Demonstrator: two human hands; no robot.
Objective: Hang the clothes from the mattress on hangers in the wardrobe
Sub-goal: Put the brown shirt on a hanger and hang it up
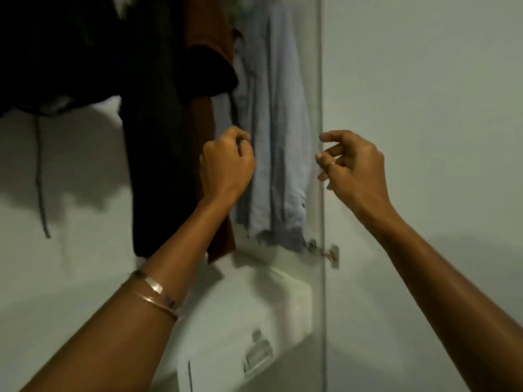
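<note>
A home bedroom, probably: an open white wardrobe point(322, 137) holds hanging clothes, a pale blue shirt point(278, 123) beside dark garments point(158, 137), with a drawer point(246, 329) below.

White wardrobe interior wall point(70, 250), dim and shadowed beneath hanging garments. White drawer unit point(254, 321) at the base, fitted with a metal handle point(259, 355). Metal hinge point(325, 251) on the door edge. Plain pale door panel point(424, 80) occupied the right.
</note>
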